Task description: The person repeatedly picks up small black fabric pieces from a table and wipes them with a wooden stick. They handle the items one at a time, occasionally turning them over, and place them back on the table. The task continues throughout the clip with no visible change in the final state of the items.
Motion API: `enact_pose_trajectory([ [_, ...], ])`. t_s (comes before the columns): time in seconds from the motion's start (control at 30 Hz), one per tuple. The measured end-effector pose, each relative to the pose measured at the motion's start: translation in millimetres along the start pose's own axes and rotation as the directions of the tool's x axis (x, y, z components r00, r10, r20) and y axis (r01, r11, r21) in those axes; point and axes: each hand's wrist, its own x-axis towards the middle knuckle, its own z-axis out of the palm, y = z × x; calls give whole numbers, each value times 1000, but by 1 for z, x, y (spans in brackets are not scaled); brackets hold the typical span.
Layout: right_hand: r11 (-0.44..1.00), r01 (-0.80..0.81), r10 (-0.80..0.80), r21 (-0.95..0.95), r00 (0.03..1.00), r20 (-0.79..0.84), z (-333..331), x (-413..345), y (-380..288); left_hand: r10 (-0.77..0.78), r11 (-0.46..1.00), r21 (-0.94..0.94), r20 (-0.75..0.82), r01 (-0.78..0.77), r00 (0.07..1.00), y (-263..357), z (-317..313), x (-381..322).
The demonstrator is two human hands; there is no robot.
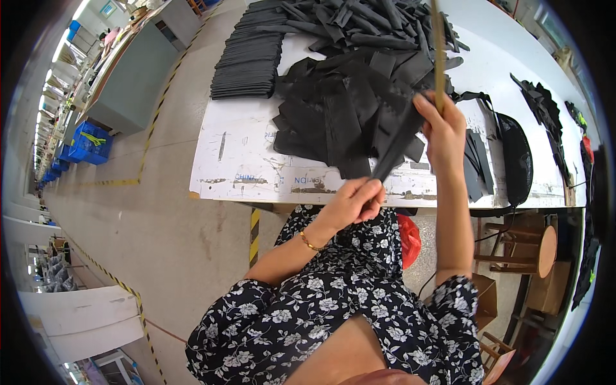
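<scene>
A dark fabric strip [397, 140], narrow and tube-like, stretches slantwise between my hands above the table's front edge. Its lower end is gripped in my left hand [358, 202]. My right hand [445, 127] is closed around a thin wooden stick [438, 57] that points away from me, and the strip's upper end meets its thumb and fingers. Whether the stick runs inside the strip is hidden by the fingers. Beneath and beyond the strip spreads a loose heap of flat black fabric pieces [341, 110].
Rolled or tubular black pieces [370, 24] lie farther back, beside a neat stack of them [250, 53]. To the right on the white table [231, 154] are flat dark strips [476, 163] and a black mesh-covered object [515, 163]. A wooden stool [546, 250] stands below right.
</scene>
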Motion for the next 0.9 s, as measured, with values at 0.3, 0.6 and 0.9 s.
enact_pose_trajectory([
  [0.3,908,406,-415,-101,905,-93,-5,173,-63,74,952,302,-46,-57,996,44,-27,-5],
  [0.6,940,136,-112,-313,989,93,-64,44,-13,357,-87,826,548,-557,757,67,-81,106],
  [0.9,694,138,-53,-707,989,140,-172,-134,26,352,-65,808,567,-585,744,80,-54,134],
])
